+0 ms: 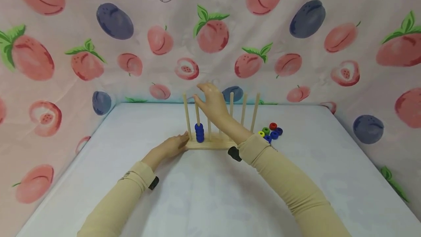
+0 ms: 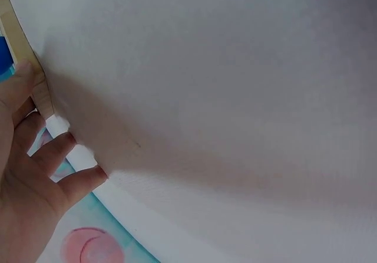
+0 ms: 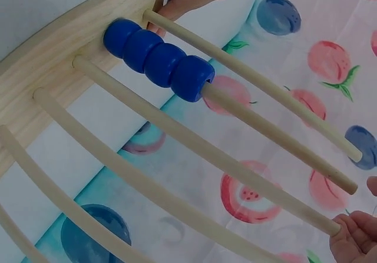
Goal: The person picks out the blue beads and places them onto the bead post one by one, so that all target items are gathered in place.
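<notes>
A wooden rack with upright rods has its base (image 1: 213,145) on the white table. Several blue beads (image 1: 199,133) are stacked on the second rod from the left, the lowest against the base in the right wrist view. My left hand (image 1: 172,145) holds the base's left end, thumb on the wood (image 2: 22,77) and the outer fingers spread on the table. Up at the rod tops is my right hand (image 1: 213,103), thumb and forefinger apart with nothing between them. In the right wrist view its fingertips (image 3: 352,236) are right at the third rod's tip.
To the right of the rack lie loose beads: a red bead (image 1: 273,126), a green bead (image 1: 265,131), a yellow bead (image 1: 261,134) and several blue ones (image 1: 274,135). A fruit-patterned cloth (image 1: 213,36) hangs behind the table (image 1: 197,193).
</notes>
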Motion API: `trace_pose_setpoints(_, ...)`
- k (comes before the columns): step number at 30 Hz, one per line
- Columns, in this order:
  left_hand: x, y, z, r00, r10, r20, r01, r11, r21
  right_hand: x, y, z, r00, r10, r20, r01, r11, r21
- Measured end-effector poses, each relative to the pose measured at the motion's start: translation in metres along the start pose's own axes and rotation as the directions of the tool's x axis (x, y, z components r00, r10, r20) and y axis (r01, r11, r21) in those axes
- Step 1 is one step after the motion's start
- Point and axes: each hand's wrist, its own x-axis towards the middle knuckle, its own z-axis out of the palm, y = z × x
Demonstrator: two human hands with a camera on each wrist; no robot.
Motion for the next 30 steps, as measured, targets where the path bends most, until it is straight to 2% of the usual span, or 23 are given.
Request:
trace_pose_setpoints(1,0.0,0.001,-0.001,1.0,-0.008,-0.002,0.008,1.0,0.007,0.0,0.0,0.0,1.0,-0.009,-0.006,0.009,1.0,-0.004)
trace_pose_setpoints(2,-0.004,0.011,-0.007,0.999,-0.031,0.011,0.031,1.0,-0.007,0.001,0.001,0.0,1.0,-0.016,-0.013,0.016,1.0,-0.006)
trace_pose_setpoints(6,-0.006,0.017,-0.01,1.0,-0.026,0.001,0.026,0.999,0.026,0.0,0.001,0.001,0.999,-0.023,-0.03,0.023,1.0,-0.005)
trace_pose_setpoints(12,-0.009,0.017,-0.009,1.0,-0.015,0.015,0.014,0.997,0.081,-0.003,0.002,0.004,0.999,-0.019,-0.033,0.019,1.0,0.021)
trace_pose_setpoints(20,-0.009,0.02,-0.013,1.0,0.014,-0.017,-0.011,0.991,0.134,-0.001,0.003,-0.003,0.999,-0.008,-0.031,0.01,0.997,0.076)
trace_pose_setpoints(25,-0.008,0.021,-0.012,0.999,-0.035,0.019,0.032,0.99,0.138,-0.005,0.004,-0.008,1.0,-0.003,0.006,0.002,0.993,0.121)
trace_pose_setpoints(30,-0.007,0.022,-0.013,0.997,-0.067,0.045,0.062,0.992,0.111,-0.011,0.007,-0.016,0.999,-0.038,0.023,0.035,0.991,0.127)
